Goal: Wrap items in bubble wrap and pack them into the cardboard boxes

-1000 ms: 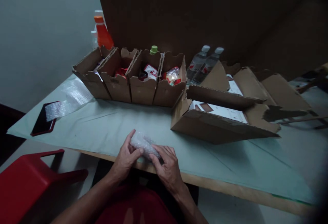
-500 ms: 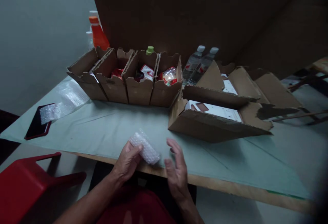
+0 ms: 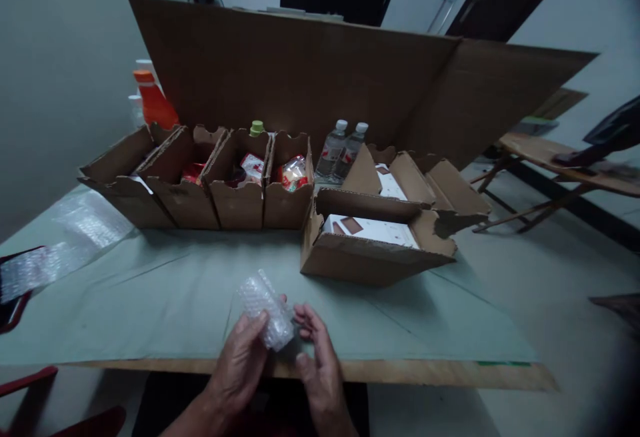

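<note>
"Looking down from the head camera, what do you see in the hands?"

"The left hand grips a bundle of bubble wrap, thumb pressed on top. I can't make out what's inside, if anything."

"And the right hand?"

"Open, fingers loosely bent, just beside the bundle's lower right end. Whether a fingertip brushes it, I can't tell."

"Where's the bundle, then?"

"Over the near edge of the table, tilted, its upper end leaning left."

"What's around it?"

"Behind, four cardboard bins stand side by side, with red packets in one. To the right, a nearer cardboard bin holds a white box. Two clear bottles stand behind that."

"And over on the left?"

"A loose sheet of bubble wrap, partly lying across a dark phone."
</note>
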Available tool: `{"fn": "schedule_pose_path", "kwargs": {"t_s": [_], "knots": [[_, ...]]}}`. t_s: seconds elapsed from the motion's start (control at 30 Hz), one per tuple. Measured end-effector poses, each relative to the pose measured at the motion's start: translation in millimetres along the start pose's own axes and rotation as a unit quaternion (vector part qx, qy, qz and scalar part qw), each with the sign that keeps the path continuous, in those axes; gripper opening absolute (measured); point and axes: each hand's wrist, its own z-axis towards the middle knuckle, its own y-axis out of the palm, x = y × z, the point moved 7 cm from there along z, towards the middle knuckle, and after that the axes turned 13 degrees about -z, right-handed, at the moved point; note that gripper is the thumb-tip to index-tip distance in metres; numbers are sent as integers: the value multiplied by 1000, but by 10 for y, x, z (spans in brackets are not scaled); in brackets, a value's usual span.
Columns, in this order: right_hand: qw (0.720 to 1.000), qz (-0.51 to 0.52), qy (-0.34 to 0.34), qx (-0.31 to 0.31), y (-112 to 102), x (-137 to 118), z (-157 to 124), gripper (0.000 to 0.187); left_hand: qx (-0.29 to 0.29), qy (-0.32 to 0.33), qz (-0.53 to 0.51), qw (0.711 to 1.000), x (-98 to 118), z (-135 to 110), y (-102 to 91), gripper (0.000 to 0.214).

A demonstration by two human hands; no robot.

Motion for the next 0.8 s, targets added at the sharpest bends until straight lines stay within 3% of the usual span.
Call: {"fn": "schedule_pose_path", "kwargs": {"t_s": [0.1,0.17,0.27,0.33,0.4,0.47,0.53,0.57,0.63,0.7,0.8], "knots": [[998,-21,3,51,44,-77,-18,46,-24,-40,9,999,-246,-54,59,50],[996,-35,3,81,-61,-159,49,35,-58,-57,39,996,-332,-89,98,50],[998,-40,4,44,-452,-321,257,29,-149,-36,111,982,-200,-84,242,62],[999,-40,13,31,-890,-446,445,31,-214,55,182,958,81,-42,458,72],[996,-48,21,73,-1408,-592,678,37,-259,191,291,901,397,5,785,72],[987,-68,10,147,-1861,-774,952,42,-278,318,415,806,601,63,1175,66],[980,-104,-5,172,-2082,-940,1271,45,-291,406,501,707,651,147,1534,63],[980,-118,-10,163,-2106,-1000,1439,45,-289,434,530,668,635,204,1666,59],[985,-136,-14,109,-2023,-1061,1754,46,-263,468,568,624,578,326,1806,44],[987,-158,-5,20,-1848,-1057,1999,46,-223,489,583,610,524,408,1807,30],[967,-234,1,-102,-1629,-1058,2208,43,-192,523,574,600,473,396,1709,31]]}}
